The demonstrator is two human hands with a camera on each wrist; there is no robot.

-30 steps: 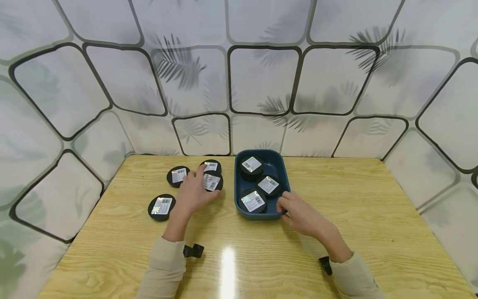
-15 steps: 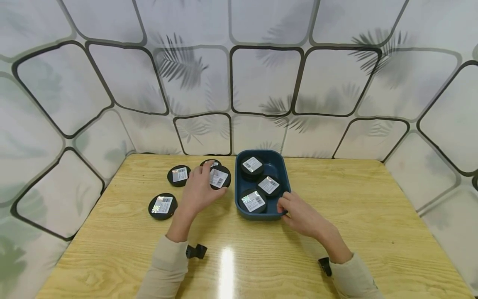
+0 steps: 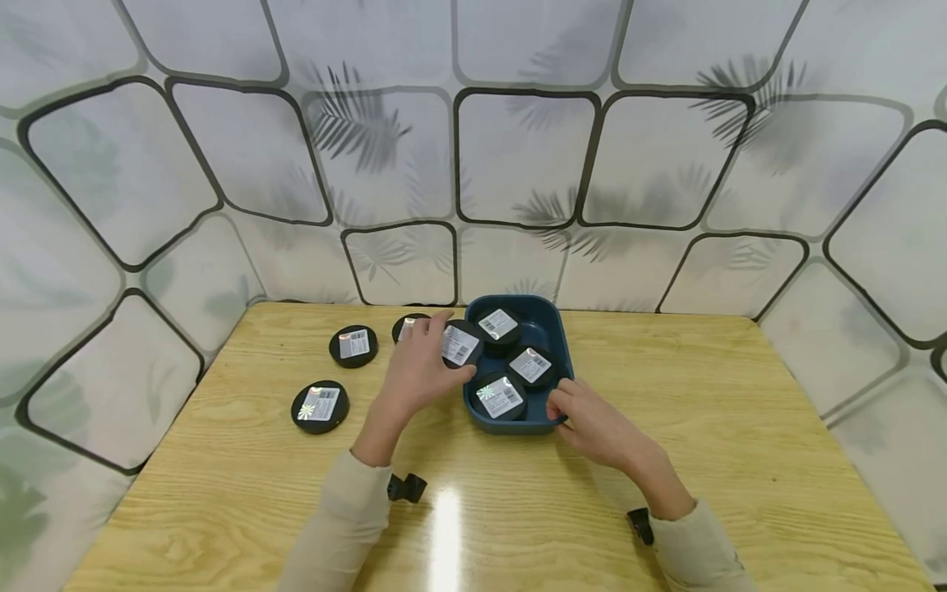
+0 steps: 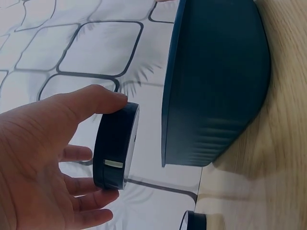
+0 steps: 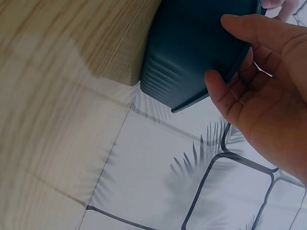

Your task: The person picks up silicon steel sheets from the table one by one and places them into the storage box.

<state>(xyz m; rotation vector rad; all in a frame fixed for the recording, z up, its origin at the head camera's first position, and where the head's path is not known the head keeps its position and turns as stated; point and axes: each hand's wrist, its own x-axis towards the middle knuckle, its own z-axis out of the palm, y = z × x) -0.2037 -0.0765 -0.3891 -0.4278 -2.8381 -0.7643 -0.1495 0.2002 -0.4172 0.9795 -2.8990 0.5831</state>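
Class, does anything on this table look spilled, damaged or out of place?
Nothing stands out: no spill or damage shows. The dark blue bin stands upright, the three loose black discs lie flat with labels up, and the left hand pinches another disc.

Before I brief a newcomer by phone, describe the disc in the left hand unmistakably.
On the wooden table stands a blue bin; at its left side is the left hand. The black, white-labelled disc there is the only one gripped.
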